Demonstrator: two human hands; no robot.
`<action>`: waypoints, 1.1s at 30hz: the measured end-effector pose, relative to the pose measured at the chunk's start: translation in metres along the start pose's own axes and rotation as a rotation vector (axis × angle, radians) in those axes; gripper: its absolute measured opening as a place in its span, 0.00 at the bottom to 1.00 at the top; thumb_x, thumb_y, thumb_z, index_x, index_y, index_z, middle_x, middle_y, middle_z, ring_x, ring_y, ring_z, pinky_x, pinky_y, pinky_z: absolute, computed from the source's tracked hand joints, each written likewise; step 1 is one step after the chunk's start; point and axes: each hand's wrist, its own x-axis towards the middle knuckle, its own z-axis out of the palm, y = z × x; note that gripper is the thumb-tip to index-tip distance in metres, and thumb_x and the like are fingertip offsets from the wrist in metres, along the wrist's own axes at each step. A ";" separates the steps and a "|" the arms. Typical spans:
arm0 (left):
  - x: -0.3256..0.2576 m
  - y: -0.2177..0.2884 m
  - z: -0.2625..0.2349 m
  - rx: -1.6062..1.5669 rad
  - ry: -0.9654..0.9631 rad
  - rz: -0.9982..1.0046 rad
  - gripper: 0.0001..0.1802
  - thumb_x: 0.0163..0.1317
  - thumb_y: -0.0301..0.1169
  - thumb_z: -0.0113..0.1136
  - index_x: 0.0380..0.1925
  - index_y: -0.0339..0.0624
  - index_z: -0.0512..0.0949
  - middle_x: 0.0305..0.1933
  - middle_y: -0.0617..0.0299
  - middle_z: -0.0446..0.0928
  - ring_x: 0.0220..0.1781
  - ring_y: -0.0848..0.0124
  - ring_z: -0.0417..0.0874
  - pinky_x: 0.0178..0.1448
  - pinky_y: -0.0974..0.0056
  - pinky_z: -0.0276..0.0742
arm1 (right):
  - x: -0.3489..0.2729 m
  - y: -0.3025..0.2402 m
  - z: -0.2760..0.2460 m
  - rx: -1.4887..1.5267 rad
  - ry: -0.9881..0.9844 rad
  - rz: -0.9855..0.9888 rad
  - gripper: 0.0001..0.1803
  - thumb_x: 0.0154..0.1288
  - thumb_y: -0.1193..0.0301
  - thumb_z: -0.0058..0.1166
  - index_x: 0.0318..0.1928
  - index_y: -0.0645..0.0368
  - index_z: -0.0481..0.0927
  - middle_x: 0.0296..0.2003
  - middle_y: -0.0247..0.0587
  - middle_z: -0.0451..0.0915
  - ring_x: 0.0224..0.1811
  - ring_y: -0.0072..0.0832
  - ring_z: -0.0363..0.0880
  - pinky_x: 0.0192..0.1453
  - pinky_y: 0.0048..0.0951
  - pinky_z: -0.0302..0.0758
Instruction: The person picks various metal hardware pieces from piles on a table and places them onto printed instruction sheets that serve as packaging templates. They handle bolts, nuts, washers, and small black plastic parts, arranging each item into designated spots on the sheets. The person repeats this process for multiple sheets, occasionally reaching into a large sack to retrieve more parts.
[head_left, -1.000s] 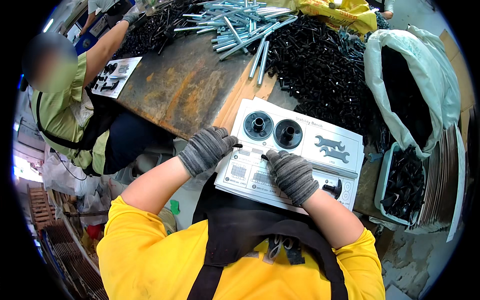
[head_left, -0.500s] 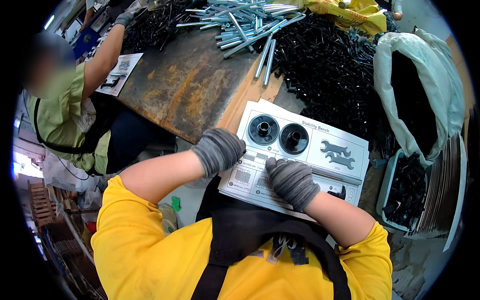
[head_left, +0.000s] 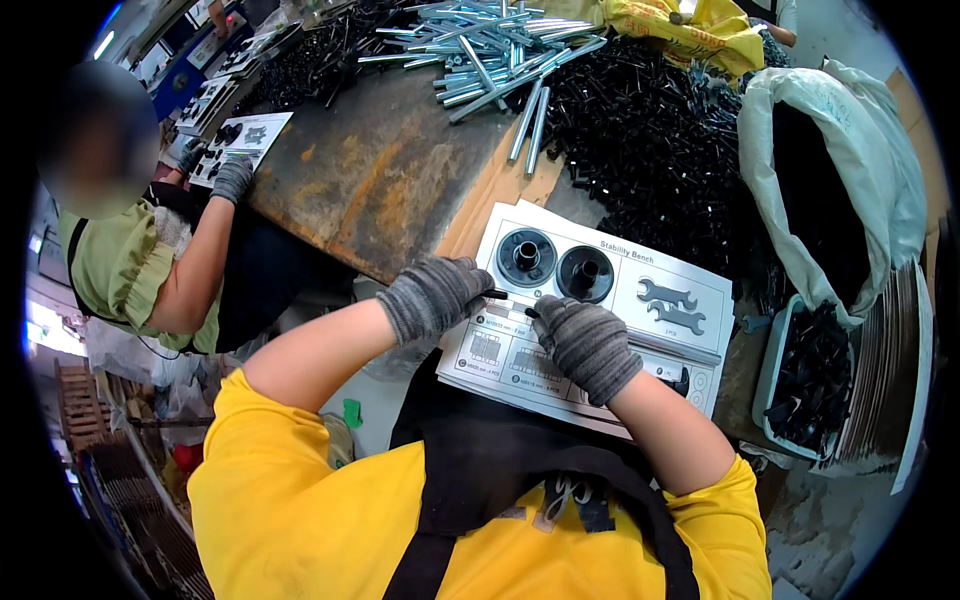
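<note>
In front of me lies a white printed card (head_left: 560,222) with outlines of parts. Two round black discs with raised hubs, a left one (head_left: 526,257) and a right one (head_left: 585,275), sit at its upper left. My left hand (head_left: 432,297), in a grey striped glove, pinches a short black bolt-like piece (head_left: 493,294) over the card's left edge. Over the middle, my gloved right hand (head_left: 588,350) is closed on a small dark piece (head_left: 532,313), mostly hidden by the fingers. Two grey wrench shapes (head_left: 667,293) show at right; printed or real, I cannot tell.
Behind the card spreads a heap of small black parts (head_left: 640,130); silver tubes (head_left: 490,65) lie beyond it. At right stand a white sack (head_left: 765,130) and a bin (head_left: 762,395) of black pieces. A co-worker (head_left: 130,260) works at left over another card (head_left: 270,130).
My left hand has turned slightly, bringing the black piece into view at its fingertips. My right hand has shifted little. The co-worker's raised arm has come down to their card.
</note>
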 end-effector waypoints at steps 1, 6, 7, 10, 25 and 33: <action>-0.003 -0.008 0.013 -0.132 0.167 0.093 0.11 0.51 0.32 0.58 0.35 0.44 0.77 0.29 0.58 0.75 0.32 0.59 0.77 0.37 0.62 0.75 | -0.006 -0.002 0.002 0.004 0.098 -0.025 0.13 0.57 0.66 0.46 0.42 0.58 0.71 0.33 0.45 0.76 0.33 0.40 0.78 0.33 0.37 0.75; -0.017 -0.004 0.019 -0.191 0.304 0.007 0.12 0.48 0.29 0.61 0.35 0.43 0.77 0.29 0.58 0.72 0.32 0.62 0.76 0.39 0.63 0.74 | -0.021 0.009 0.018 0.087 0.067 0.048 0.17 0.54 0.63 0.52 0.44 0.55 0.74 0.34 0.46 0.74 0.36 0.40 0.76 0.40 0.37 0.74; -0.016 -0.005 0.018 -0.143 0.280 -0.025 0.11 0.49 0.30 0.61 0.35 0.44 0.77 0.29 0.59 0.73 0.32 0.63 0.76 0.38 0.64 0.74 | -0.022 0.013 0.018 0.118 0.058 0.017 0.16 0.54 0.63 0.51 0.43 0.54 0.74 0.31 0.45 0.75 0.35 0.39 0.77 0.39 0.37 0.74; -0.011 -0.005 0.026 -0.084 0.303 0.035 0.11 0.49 0.31 0.60 0.35 0.45 0.78 0.29 0.59 0.73 0.32 0.63 0.77 0.38 0.63 0.74 | -0.020 0.015 0.022 0.121 0.089 -0.052 0.15 0.54 0.64 0.51 0.42 0.54 0.75 0.29 0.44 0.75 0.33 0.39 0.77 0.38 0.37 0.75; 0.004 -0.015 0.028 -0.162 0.275 0.319 0.18 0.46 0.39 0.65 0.35 0.44 0.74 0.22 0.60 0.71 0.26 0.61 0.76 0.30 0.60 0.71 | 0.004 0.009 0.012 0.093 0.008 0.055 0.14 0.60 0.62 0.47 0.44 0.53 0.72 0.31 0.46 0.75 0.33 0.39 0.77 0.38 0.38 0.74; 0.033 -0.016 -0.015 -0.365 0.404 0.109 0.18 0.48 0.35 0.63 0.40 0.42 0.75 0.31 0.58 0.74 0.30 0.70 0.77 0.34 0.66 0.74 | 0.015 0.096 -0.031 0.050 0.390 0.186 0.12 0.56 0.66 0.50 0.42 0.53 0.73 0.38 0.45 0.73 0.40 0.39 0.76 0.40 0.34 0.75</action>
